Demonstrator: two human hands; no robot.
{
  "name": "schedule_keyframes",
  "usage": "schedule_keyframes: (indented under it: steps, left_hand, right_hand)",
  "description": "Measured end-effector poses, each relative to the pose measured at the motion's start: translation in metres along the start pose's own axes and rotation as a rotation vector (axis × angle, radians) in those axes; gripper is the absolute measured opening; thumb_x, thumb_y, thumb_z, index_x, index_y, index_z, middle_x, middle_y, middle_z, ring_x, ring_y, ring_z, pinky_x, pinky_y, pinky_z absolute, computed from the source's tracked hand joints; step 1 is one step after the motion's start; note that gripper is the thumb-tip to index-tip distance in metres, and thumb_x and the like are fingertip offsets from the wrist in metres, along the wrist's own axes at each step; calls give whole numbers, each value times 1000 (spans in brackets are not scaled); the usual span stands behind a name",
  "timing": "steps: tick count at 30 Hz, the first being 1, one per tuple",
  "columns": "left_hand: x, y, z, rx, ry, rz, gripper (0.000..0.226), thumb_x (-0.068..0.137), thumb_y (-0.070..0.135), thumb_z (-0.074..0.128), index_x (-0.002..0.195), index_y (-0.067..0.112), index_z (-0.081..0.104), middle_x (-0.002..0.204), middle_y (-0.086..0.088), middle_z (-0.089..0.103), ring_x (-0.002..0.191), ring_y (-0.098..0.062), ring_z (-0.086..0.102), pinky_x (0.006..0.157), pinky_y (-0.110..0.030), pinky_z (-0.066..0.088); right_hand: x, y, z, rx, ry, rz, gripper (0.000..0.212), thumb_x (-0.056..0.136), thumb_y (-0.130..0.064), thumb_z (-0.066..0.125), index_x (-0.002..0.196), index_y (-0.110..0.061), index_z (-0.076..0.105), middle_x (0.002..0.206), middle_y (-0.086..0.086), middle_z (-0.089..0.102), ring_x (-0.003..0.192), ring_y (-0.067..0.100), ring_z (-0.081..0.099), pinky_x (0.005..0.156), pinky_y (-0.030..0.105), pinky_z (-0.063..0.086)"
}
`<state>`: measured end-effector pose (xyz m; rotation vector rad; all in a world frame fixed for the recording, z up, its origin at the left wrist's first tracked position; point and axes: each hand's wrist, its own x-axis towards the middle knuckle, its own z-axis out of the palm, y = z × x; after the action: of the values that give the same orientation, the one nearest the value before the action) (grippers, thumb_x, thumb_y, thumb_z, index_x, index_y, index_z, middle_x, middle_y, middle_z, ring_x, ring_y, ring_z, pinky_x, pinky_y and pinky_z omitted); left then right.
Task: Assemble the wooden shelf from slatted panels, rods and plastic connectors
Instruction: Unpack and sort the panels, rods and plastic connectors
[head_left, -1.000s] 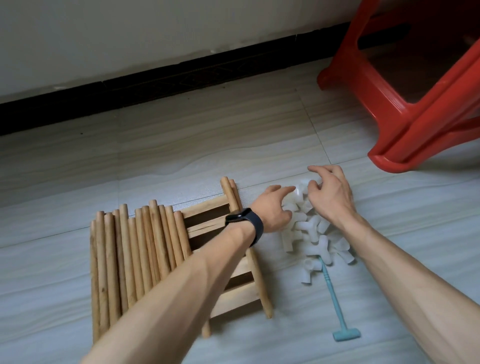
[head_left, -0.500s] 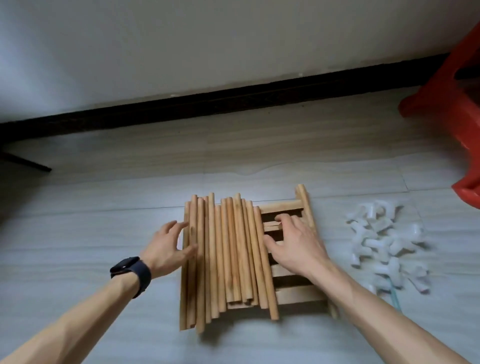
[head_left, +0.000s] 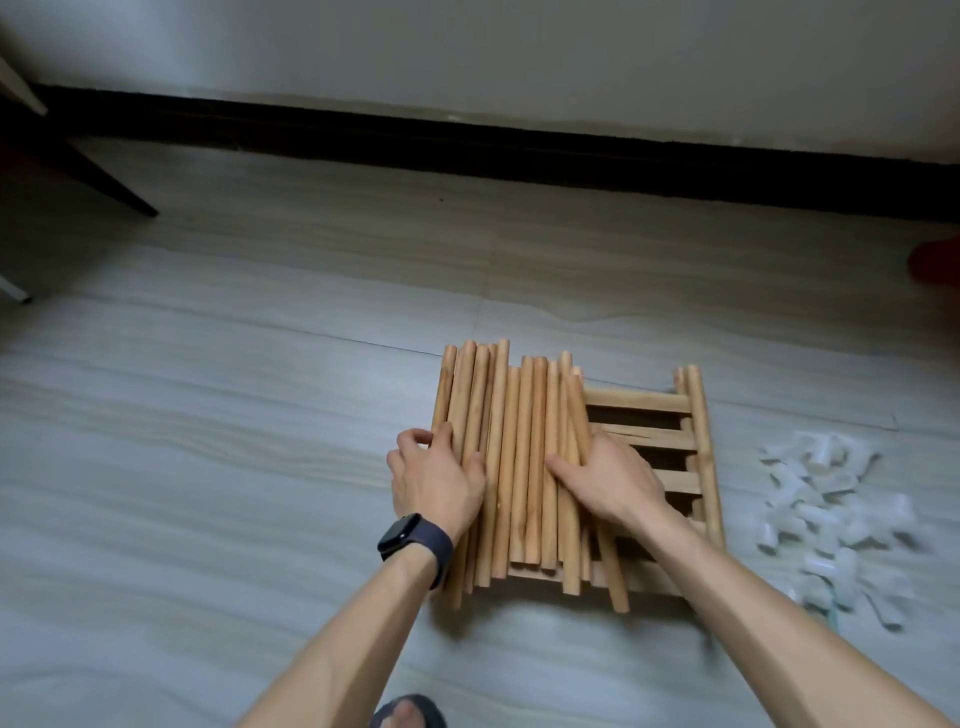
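Observation:
A bundle of several wooden rods (head_left: 519, 457) lies side by side on a slatted wooden panel (head_left: 644, 400) on the floor. My left hand (head_left: 436, 483), with a dark watch on its wrist, grips the bundle's left edge: the fingers curl round the outer rods and the thumb lies on top. My right hand (head_left: 613, 480) holds the bundle's right side, thumb stretched across the rods and fingers tucked out of sight by them. A heap of white plastic connectors (head_left: 831, 504) lies on the floor to the right, apart from both hands.
A black skirting board (head_left: 467, 140) runs along the wall behind. A dark furniture leg (head_left: 109, 184) slants in at the upper left. A bit of the red stool (head_left: 937, 260) shows at the right edge. My sandalled foot (head_left: 408, 714) is at the bottom.
Both hands left the connector heap and came to the rods. They now close in on the bundle from both sides, and the view has swung left.

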<state>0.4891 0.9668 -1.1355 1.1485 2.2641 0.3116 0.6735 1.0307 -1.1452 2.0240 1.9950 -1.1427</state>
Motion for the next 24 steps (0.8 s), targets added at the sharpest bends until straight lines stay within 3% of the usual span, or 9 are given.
schedule_keyframes:
  steps: [6,17,21,24]
  left_hand:
    - [2,3,-4,-7,-33,-26,36,96,39,58,125,18,53,128,-7,33,111,-33,53,84,-39,49]
    - [-4,11,4,158,-102,15,60,97,47,55,148,24,34,139,-9,36,122,-34,45,85,-42,48]
    - [4,13,0,99,-91,-54,58,95,44,59,143,20,38,132,-13,46,117,-35,55,89,-43,49]
    - [18,11,-4,124,-88,-61,53,90,47,64,133,20,51,123,-10,61,112,-32,60,89,-42,53]
  right_hand:
    - [-8,2,7,98,63,-17,66,87,-62,62,137,-20,50,130,0,60,116,20,60,97,40,51]
    - [-12,9,11,167,138,56,72,90,-59,61,139,-9,41,134,11,57,119,28,57,96,44,51]
    - [-12,9,5,84,154,57,67,93,-48,63,138,-8,34,131,13,59,114,32,61,87,41,51]
    - [-12,11,0,18,165,68,64,93,-44,64,136,-7,34,124,14,63,109,33,63,84,41,52]
